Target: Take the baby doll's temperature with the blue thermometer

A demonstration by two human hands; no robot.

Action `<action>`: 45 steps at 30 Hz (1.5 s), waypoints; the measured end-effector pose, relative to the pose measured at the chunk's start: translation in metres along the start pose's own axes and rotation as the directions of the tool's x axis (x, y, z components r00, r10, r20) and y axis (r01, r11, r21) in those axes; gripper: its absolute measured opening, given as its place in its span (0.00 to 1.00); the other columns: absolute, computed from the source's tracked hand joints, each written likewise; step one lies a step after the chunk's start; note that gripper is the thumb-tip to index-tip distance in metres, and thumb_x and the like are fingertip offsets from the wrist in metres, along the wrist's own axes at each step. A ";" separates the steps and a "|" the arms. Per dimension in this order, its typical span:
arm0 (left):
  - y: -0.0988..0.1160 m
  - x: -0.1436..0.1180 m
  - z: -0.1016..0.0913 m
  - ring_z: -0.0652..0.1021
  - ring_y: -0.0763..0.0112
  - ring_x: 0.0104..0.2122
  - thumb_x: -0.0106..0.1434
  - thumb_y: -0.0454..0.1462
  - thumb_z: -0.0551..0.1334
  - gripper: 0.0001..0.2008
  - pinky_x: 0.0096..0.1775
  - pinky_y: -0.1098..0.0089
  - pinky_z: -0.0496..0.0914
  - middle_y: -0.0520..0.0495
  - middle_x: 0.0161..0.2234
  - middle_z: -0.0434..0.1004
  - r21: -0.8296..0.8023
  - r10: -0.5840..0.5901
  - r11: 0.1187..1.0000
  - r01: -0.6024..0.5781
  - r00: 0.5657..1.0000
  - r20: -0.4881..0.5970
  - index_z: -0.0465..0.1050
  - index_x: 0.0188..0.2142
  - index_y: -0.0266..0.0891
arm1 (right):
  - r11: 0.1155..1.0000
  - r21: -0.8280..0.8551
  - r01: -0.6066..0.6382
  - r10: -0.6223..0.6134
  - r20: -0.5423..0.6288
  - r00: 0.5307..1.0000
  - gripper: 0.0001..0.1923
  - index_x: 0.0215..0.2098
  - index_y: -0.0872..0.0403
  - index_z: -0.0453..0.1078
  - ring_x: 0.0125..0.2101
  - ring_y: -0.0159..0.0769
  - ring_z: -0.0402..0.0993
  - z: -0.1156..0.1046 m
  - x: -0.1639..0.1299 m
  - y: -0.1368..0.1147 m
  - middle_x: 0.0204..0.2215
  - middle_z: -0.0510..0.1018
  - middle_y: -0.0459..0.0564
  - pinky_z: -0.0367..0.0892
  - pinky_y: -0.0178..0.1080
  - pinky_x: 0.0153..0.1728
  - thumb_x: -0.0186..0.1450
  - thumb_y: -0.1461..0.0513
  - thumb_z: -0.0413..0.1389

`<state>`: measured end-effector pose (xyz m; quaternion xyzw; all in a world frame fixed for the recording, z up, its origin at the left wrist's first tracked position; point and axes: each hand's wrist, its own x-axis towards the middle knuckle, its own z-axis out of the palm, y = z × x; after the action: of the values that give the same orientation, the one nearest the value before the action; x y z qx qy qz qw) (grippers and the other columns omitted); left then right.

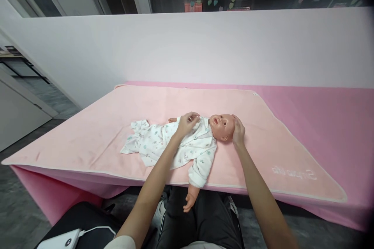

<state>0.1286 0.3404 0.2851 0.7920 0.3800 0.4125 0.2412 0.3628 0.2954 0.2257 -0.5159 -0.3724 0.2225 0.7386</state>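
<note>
A baby doll [222, 125] in a white patterned romper [163, 144] lies on its back on a light pink blanket [87, 132], head to the right. My left hand [187, 122] rests on the doll's chest near the collar, fingers curled on the fabric. My right hand [238, 130] cups the top of the doll's head. One doll arm [193, 194] hangs over the table's near edge.
The blanket covers a table with a deeper pink cloth [336, 124], set against a white partition wall [204, 46]. A black bag [84, 221] with a white device [62, 240] lies on the floor at lower left. My dark trousers [204, 218] show below the table edge.
</note>
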 end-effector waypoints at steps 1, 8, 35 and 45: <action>0.007 -0.002 0.004 0.73 0.70 0.33 0.60 0.46 0.55 0.16 0.36 0.71 0.65 0.49 0.32 0.75 -0.037 0.020 0.999 -0.015 0.993 0.115 0.72 0.41 0.38 | 0.997 0.033 -0.073 0.073 -0.016 0.997 0.25 0.42 0.58 0.71 0.44 0.41 0.71 0.000 0.001 0.001 0.44 0.76 0.55 0.65 0.44 0.46 0.59 0.47 0.50; 0.017 -0.009 0.013 0.70 0.75 0.26 0.48 0.44 0.66 0.15 0.31 0.74 0.61 0.54 0.27 0.73 -0.026 0.024 1.000 -0.016 0.941 0.337 0.76 0.35 0.41 | 0.950 0.092 -0.299 0.301 -0.015 0.953 0.26 0.31 0.59 0.71 0.32 0.41 0.74 -0.002 0.004 0.004 0.29 0.78 0.52 0.69 0.43 0.36 0.56 0.43 0.51; -0.015 -0.006 0.003 0.73 0.74 0.26 0.50 0.41 0.65 0.12 0.32 0.73 0.66 0.48 0.26 0.77 -0.835 -0.452 0.459 0.304 0.889 0.075 0.77 0.30 0.33 | 0.034 -0.575 0.818 -0.220 0.794 0.567 0.14 0.36 0.59 0.73 0.61 0.52 0.47 0.107 -0.056 -0.068 0.60 0.59 0.60 0.39 0.63 0.57 0.59 0.70 0.46; -0.021 -0.006 0.002 0.75 0.69 0.33 0.52 0.43 0.62 0.14 0.38 0.71 0.66 0.47 0.32 0.78 -0.781 -0.432 0.558 0.281 0.902 0.016 0.77 0.33 0.35 | 0.094 -0.670 0.736 -0.284 0.691 0.665 0.14 0.34 0.59 0.71 0.51 0.51 0.62 0.092 -0.058 -0.072 0.39 0.74 0.62 0.45 0.58 0.55 0.64 0.68 0.43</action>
<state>0.1193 0.3484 0.2667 0.4792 0.3409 0.5448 0.5977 0.2509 0.2829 0.2917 -0.6113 -0.7233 -0.2158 0.2377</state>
